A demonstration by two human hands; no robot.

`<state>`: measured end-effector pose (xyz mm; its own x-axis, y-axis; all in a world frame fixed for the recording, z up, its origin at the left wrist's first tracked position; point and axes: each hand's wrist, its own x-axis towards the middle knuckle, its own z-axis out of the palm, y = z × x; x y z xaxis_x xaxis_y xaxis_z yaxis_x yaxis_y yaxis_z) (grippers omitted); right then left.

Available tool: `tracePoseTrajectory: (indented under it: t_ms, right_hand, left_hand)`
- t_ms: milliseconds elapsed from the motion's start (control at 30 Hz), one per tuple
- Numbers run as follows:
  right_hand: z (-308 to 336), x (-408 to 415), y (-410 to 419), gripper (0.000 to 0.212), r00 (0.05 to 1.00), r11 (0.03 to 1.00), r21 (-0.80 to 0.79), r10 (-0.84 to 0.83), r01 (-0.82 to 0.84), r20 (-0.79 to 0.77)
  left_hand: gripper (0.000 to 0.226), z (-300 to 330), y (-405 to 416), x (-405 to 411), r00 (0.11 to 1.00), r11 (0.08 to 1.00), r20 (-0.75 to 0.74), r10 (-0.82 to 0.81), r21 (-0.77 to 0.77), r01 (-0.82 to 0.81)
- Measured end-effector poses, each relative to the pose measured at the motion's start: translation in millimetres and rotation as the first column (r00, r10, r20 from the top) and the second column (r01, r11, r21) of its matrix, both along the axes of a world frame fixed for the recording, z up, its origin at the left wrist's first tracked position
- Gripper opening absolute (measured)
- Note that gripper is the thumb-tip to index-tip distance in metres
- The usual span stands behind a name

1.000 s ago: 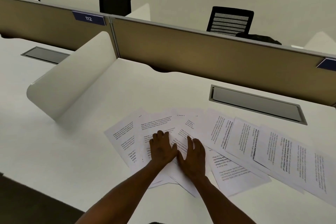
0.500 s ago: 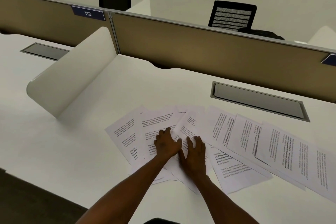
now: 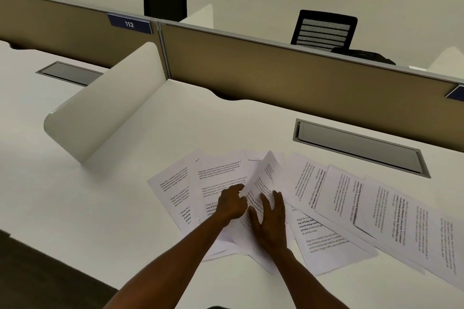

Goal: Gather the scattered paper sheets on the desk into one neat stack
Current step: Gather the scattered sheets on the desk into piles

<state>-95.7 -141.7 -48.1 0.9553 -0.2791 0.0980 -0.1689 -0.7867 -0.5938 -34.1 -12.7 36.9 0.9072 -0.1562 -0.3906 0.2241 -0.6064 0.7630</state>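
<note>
Printed sheets (image 3: pixel 336 198) fan across the desk (image 3: pixel 113 208) from frame centre toward lower right. Left hand (image 3: pixel 231 204) curls, lifting one sheet's edge; right hand (image 3: pixel 272 221), flat and open, lies nearer the far sheets.

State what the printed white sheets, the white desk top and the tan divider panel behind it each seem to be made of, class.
Printed white sheets: thin matte paper; one curls upward by the left hand. White desk top: smooth, faintly glossy, probably laminate. Tan divider panel: flat, dull, perhaps fabric-covered board; its top rail looks like grey metal.
</note>
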Motion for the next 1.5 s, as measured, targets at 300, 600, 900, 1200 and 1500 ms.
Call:
tracePoseTrajectory:
  t_ms: [300,600,900,1200,1500]
  right_hand:
    - [28.4,-13.8,-12.7,0.059,0.965,0.946,0.214,-0.259,0.244,0.045]
    - [56.8,-11.3,-14.8,0.057,0.914,0.629,0.666,-0.322,0.4,-0.245]
    - [72.9,-7.2,-19.5,0.032,0.971,0.517,0.822,-0.117,0.238,-0.208]
    - [80.7,-6.9,-73.8,0.041,0.951,0.588,0.76,-0.279,0.278,-0.132]
    - [78.3,-8.4,-64.3,0.04,0.971,0.616,0.751,-0.119,0.236,-0.208]
  left_hand:
    - [0.04,15.4,34.0,-23.8,0.98,0.966,0.046,0.194,-0.182,-0.182]
    - [0.039,7.3,82.4,-41.5,0.888,0.71,-0.279,0.365,-0.533,-0.459]
    - [0.029,-10.4,94.2,-58.4,0.9,0.778,-0.236,0.368,-0.452,-0.436]
    - [0.088,-44.9,97.5,-72.2,0.937,0.879,0.23,0.264,0.342,-0.332]
    - [0.091,-49.3,92.8,-63.8,0.97,0.899,0.177,0.168,0.376,-0.224]
